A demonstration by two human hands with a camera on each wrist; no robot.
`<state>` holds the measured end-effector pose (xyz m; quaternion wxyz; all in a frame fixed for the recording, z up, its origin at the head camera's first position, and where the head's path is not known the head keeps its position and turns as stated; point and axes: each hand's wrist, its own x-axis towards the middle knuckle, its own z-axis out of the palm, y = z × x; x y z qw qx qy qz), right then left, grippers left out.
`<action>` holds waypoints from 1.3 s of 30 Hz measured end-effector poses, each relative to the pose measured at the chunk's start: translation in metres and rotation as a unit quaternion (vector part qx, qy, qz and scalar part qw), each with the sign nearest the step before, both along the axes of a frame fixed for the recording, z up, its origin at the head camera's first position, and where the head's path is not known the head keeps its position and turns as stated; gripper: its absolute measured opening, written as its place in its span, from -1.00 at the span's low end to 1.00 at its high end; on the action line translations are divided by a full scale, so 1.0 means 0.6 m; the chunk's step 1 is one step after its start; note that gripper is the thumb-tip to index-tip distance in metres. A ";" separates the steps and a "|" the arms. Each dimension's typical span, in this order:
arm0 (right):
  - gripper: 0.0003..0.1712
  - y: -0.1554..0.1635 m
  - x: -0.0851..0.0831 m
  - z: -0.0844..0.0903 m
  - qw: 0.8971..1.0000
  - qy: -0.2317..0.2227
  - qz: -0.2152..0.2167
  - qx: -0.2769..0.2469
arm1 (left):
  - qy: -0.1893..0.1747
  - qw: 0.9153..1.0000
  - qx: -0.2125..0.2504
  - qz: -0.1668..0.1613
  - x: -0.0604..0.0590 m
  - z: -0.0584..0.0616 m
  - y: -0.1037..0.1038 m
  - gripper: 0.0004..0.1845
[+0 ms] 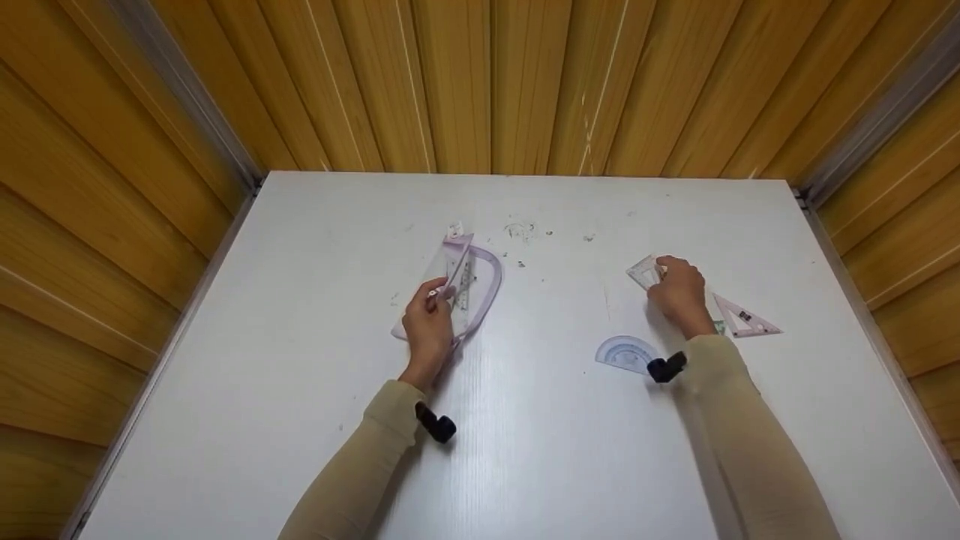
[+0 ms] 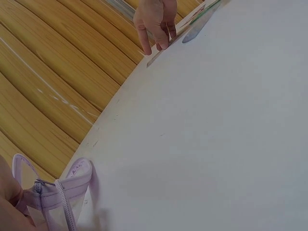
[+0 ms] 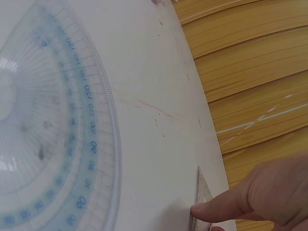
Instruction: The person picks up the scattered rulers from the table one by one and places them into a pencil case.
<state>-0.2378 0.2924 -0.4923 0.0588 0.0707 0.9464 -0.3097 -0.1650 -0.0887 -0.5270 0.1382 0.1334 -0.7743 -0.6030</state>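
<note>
Two hands at work with drawing tools on the white table (image 1: pixel 300 450).

The left hand (image 1: pixel 427 326) grips a clear pouch (image 1: pixel 469 281) left of centre; the right hand (image 1: pixel 679 289) pinches a small set square (image 1: pixel 643 271) on the right. The thin plastic may slip from the fingertips. A protractor (image 1: pixel 626 352) and another triangle (image 1: pixel 746 319) lie near.

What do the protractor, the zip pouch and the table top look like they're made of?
The protractor looks like clear, blue-tinted hard plastic: the table shows through it and its scale is printed. The zip pouch held by the left hand seems soft see-through vinyl with lilac fabric trim and a zipper. The table top looks like matte white laminate or painted board, scuffed with marks; which one is unclear.
</note>
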 end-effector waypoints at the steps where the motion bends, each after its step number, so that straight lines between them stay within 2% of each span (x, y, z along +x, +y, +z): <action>1: -0.24 0.001 -0.001 0.000 1.000 -0.005 -0.001 -0.003 | 0.004 1.000 0.000 -0.002 0.000 -0.001 -0.001 -0.64; 7: -0.16 0.012 -0.004 0.000 0.999 -0.026 -0.017 -0.024 | 0.019 1.000 0.004 -0.010 0.000 -0.004 -0.004 -0.63; 11: -0.26 0.014 -0.005 -0.003 0.998 -0.021 -0.035 -0.041 | 0.020 1.000 0.004 -0.008 0.001 -0.004 -0.004 -0.63; 21: -0.47 0.019 -0.004 -0.003 0.997 -0.017 -0.055 -0.044 | 0.012 1.000 0.007 -0.004 0.000 -0.002 -0.002 -0.63; 27: -0.50 0.021 -0.002 -0.001 0.997 -0.009 -0.058 -0.052 | 0.003 1.000 0.007 -0.003 0.000 -0.002 -0.002 -0.63; 34: -0.55 0.020 -0.002 0.003 0.996 -0.006 -0.071 -0.059 | 0.025 1.000 0.006 -0.009 0.001 -0.005 -0.004 -0.63; 39: -0.53 0.025 -0.005 0.000 0.995 -0.017 -0.074 -0.067 | 0.027 1.000 0.005 -0.002 0.000 -0.005 -0.003 -0.63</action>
